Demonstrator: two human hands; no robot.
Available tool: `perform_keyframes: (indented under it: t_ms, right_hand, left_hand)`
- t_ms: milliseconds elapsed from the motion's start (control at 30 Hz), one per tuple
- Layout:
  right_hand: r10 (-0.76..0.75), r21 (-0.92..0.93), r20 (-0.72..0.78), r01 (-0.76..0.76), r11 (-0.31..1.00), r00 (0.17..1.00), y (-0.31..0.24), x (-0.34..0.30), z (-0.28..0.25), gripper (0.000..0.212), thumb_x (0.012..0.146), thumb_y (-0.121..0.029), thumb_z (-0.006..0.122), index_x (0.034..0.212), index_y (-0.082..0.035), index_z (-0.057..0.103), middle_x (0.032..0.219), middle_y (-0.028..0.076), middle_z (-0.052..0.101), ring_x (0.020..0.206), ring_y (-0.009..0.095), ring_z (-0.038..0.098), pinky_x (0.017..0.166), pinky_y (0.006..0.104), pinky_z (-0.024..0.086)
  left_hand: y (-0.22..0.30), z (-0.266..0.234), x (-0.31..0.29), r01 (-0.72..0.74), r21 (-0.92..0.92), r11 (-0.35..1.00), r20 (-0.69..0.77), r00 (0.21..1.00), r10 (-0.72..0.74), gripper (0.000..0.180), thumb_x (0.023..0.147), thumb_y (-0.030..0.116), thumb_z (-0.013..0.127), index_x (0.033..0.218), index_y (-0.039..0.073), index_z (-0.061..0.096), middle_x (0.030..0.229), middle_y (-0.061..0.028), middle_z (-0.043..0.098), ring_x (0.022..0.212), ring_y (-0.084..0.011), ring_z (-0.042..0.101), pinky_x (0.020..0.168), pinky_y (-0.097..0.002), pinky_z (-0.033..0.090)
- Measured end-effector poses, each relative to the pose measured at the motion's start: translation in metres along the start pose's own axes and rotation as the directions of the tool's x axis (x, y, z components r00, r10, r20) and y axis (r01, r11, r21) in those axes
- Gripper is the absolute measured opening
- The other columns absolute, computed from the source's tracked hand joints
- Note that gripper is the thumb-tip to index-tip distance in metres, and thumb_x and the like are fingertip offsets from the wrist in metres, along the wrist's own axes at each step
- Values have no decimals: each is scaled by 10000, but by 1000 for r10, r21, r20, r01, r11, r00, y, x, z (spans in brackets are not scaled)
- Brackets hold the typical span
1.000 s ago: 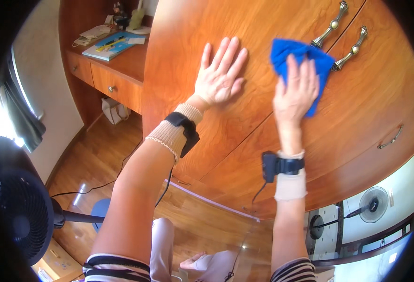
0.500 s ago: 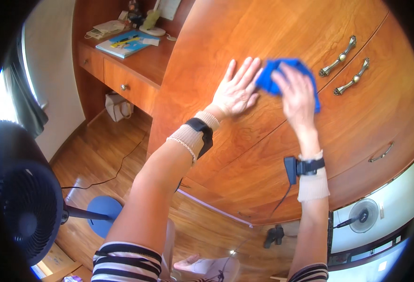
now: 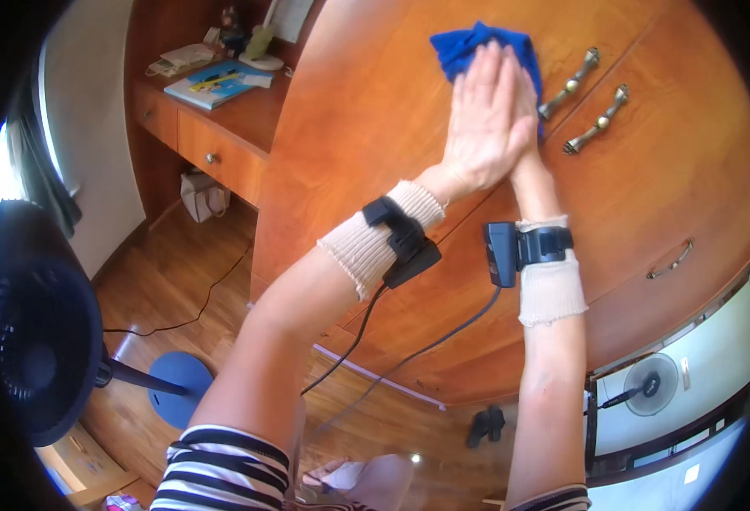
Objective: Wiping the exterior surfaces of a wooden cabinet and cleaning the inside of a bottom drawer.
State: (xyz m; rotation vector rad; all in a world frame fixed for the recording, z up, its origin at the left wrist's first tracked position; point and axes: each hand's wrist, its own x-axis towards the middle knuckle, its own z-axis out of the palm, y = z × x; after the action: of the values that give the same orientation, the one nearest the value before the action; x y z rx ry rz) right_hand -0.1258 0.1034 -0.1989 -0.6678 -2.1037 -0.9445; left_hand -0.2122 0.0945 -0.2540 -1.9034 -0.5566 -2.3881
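A blue cloth (image 3: 458, 49) lies bunched against the wooden cabinet door (image 3: 366, 119), left of a pair of ornate metal handles. My right hand (image 3: 528, 157) presses the cloth onto the door; most of its fingers are covered. Over it lies my left hand (image 3: 484, 119), flat, with fingers stretched out and close together, tips on or near the cloth. Both wrists wear ribbed beige cuffs with black strapped devices, from which cables hang.
Two handles (image 3: 597, 119) stick out just right of the cloth. A desk (image 3: 213, 123) with papers and a booklet stands at the left. A black fan (image 3: 43, 324) is at lower left, its cord on the wooden floor (image 3: 196, 298). Dark shoes (image 3: 485, 424) sit below.
My right hand and the cloth have moved up and slightly left on the door. My left hand has left the bare wood and now lies over my right hand.
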Motion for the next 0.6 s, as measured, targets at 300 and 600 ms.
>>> perform_keyframes:
  t_ms: [300, 600]
  right_hand:
    - [14, -668, -199, -146, 730, 980, 13, -26, -150, 390, 903, -125, 562, 1290, -77, 558, 1362, 138, 513, 1270, 296, 475, 1054, 410, 383]
    - [47, -740, -197, -180, 648, 979, 80, -78, -139, 513, 964, -247, 460, 1457, -129, 381, 1520, 38, 364, 1397, 264, 335, 1128, 464, 256]
  left_hand:
    - [2, 27, 8, -52, 471, 881, 115, 993, -3, 823, 801, 473, 653, 1420, 12, 366, 1547, -243, 164, 1437, -421, 133, 1108, -639, 137]
    - [-81, -36, 45, -293, 450, 843, 103, 955, 277, 603, 848, 412, 602, 1382, 162, 478, 1522, -131, 295, 1387, -412, 241, 1117, -592, 174]
